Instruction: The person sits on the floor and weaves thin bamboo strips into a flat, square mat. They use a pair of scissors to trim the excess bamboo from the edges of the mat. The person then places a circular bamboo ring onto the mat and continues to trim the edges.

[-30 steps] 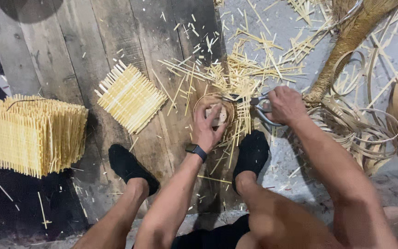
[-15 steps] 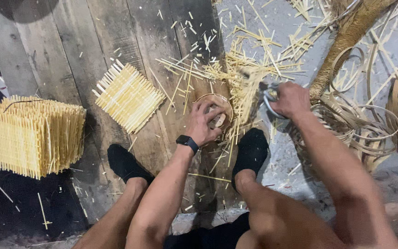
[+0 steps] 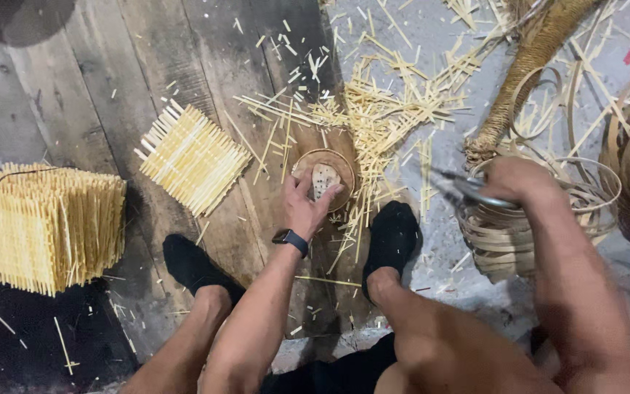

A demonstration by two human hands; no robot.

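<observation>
The small round woven basket [image 3: 324, 177] is brown and shallow, resting on the floor planks [image 3: 147, 80] between the feet. The left hand [image 3: 305, 206] grips its near rim. The right hand [image 3: 517, 182] is closed around metal pliers [image 3: 468, 191]. Bare planks lie left.

Left hand [image 3: 306, 206] curled, right hand [image 3: 513, 180] clenched

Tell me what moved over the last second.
The right hand, gripping metal cutters, swung away from the small round ring to over the coiled strips. The left hand stayed on the ring. The stick panel and the stack lie as before.
</observation>
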